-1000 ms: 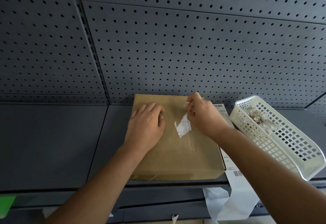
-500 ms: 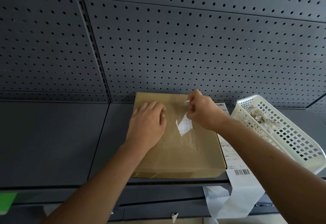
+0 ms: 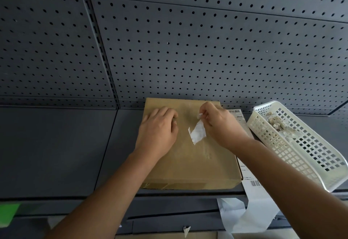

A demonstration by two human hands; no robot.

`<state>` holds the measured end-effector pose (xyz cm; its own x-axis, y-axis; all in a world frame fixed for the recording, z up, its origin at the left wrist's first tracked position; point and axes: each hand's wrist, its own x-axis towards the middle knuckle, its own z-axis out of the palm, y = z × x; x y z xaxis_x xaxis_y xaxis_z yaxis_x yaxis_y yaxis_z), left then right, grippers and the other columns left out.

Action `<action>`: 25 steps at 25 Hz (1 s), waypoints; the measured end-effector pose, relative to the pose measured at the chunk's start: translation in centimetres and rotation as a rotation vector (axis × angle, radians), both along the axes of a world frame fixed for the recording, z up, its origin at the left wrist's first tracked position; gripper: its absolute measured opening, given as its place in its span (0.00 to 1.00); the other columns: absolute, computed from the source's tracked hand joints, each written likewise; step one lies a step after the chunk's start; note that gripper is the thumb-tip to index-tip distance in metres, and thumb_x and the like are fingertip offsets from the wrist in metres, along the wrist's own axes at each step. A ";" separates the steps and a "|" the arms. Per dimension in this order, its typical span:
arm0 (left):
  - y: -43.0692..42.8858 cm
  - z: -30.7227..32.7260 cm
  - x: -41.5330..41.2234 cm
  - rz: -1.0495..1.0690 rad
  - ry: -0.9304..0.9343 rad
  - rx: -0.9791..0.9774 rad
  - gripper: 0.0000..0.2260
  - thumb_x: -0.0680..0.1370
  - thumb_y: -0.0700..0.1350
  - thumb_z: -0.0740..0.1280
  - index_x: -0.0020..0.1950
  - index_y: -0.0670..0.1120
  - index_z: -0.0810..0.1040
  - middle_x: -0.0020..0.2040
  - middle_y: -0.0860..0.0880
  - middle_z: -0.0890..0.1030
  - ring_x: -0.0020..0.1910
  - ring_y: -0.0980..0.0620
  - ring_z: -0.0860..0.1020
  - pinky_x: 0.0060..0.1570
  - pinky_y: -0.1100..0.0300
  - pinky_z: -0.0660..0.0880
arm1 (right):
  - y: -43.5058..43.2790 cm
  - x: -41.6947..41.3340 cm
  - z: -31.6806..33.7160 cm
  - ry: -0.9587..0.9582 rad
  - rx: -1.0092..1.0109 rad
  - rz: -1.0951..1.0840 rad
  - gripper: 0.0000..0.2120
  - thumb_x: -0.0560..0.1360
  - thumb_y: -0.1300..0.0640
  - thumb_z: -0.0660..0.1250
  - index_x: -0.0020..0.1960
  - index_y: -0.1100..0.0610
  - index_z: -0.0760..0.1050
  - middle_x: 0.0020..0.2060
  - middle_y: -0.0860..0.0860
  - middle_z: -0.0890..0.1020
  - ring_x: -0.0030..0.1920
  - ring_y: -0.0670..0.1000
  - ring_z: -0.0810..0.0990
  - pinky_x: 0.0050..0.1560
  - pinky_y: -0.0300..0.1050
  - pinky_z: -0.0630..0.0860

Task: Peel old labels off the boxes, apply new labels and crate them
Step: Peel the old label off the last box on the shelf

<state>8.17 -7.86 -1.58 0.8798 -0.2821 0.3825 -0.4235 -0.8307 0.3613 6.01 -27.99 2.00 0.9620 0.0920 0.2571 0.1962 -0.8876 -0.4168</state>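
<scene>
A flat brown cardboard box (image 3: 190,165) lies on the dark grey shelf (image 3: 56,152), its far edge against the pegboard. My left hand (image 3: 157,130) rests on the box's far left part, fingers curled under against the top. My right hand (image 3: 219,123) pinches the upper end of a torn white piece of old label (image 3: 197,132); the piece's lower end still sticks to the box top. A strip of new white barcode labels (image 3: 253,184) runs along the box's right side and hangs over the shelf's front edge.
A white perforated plastic basket (image 3: 293,150) holding crumpled label scraps stands tilted at the right of the shelf. A dark pegboard wall (image 3: 188,41) rises behind. A green patch (image 3: 8,214) shows at lower left, below the shelf edge.
My right hand has lifted the pinched label piece slightly up and away from the box. My left hand stays on the box in the same place.
</scene>
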 end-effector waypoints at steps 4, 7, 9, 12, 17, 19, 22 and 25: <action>-0.1 0.0 0.0 0.005 0.009 0.010 0.05 0.80 0.46 0.63 0.54 0.53 0.76 0.51 0.60 0.77 0.52 0.57 0.74 0.56 0.58 0.70 | 0.0 -0.8 0.2 0.002 0.070 -0.018 0.04 0.79 0.60 0.63 0.53 0.57 0.70 0.37 0.38 0.73 0.39 0.46 0.75 0.40 0.47 0.76; -0.1 0.2 0.0 0.008 0.028 0.033 0.04 0.81 0.47 0.61 0.54 0.54 0.75 0.52 0.60 0.76 0.52 0.57 0.73 0.57 0.58 0.70 | 0.7 -2.7 0.7 0.049 0.133 0.010 0.05 0.80 0.59 0.64 0.53 0.53 0.68 0.39 0.41 0.75 0.41 0.41 0.76 0.41 0.41 0.74; -0.2 0.3 0.0 0.010 0.042 0.043 0.05 0.82 0.48 0.60 0.55 0.54 0.74 0.54 0.60 0.75 0.54 0.58 0.73 0.58 0.58 0.69 | 1.2 -4.1 1.2 0.072 0.170 0.031 0.07 0.79 0.59 0.65 0.53 0.52 0.67 0.41 0.41 0.76 0.42 0.42 0.76 0.41 0.40 0.74; -0.2 0.5 0.0 0.011 0.056 0.048 0.06 0.82 0.48 0.59 0.57 0.54 0.73 0.55 0.60 0.75 0.55 0.58 0.73 0.59 0.58 0.69 | 1.8 -6.5 2.3 0.115 0.247 0.044 0.08 0.78 0.59 0.67 0.52 0.51 0.69 0.41 0.41 0.77 0.43 0.44 0.76 0.43 0.38 0.74; -0.2 0.4 -0.1 0.010 0.054 0.052 0.06 0.82 0.47 0.59 0.56 0.54 0.73 0.54 0.60 0.76 0.55 0.57 0.73 0.57 0.58 0.69 | 2.1 -9.6 4.1 0.234 0.454 0.114 0.12 0.76 0.63 0.68 0.53 0.50 0.71 0.43 0.45 0.80 0.48 0.46 0.79 0.52 0.38 0.75; -0.2 0.4 -0.1 0.010 0.051 0.064 0.06 0.82 0.47 0.59 0.56 0.54 0.74 0.54 0.60 0.76 0.55 0.56 0.74 0.57 0.57 0.70 | 1.6 -9.6 5.2 0.252 0.598 0.135 0.09 0.77 0.66 0.67 0.53 0.54 0.72 0.43 0.47 0.81 0.48 0.45 0.81 0.51 0.39 0.76; -0.1 0.4 -0.2 0.009 0.055 0.070 0.07 0.82 0.48 0.58 0.57 0.53 0.74 0.55 0.59 0.76 0.55 0.56 0.74 0.59 0.56 0.71 | 0.3 -7.7 5.4 0.224 0.663 0.006 0.06 0.79 0.66 0.62 0.52 0.57 0.74 0.38 0.46 0.82 0.43 0.45 0.83 0.45 0.40 0.77; -0.2 0.4 -0.2 0.000 0.058 0.059 0.07 0.82 0.48 0.58 0.57 0.54 0.74 0.54 0.59 0.76 0.55 0.56 0.74 0.60 0.54 0.72 | -1.0 -5.3 4.3 0.244 0.631 -0.159 0.12 0.79 0.65 0.58 0.47 0.55 0.78 0.40 0.48 0.84 0.42 0.51 0.84 0.47 0.47 0.79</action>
<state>7.93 -8.04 -1.13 0.9000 -0.3026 0.3139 -0.4033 -0.8512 0.3358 0.72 -29.00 6.27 0.9885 -0.1507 -0.0107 -0.0814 -0.4716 -0.8781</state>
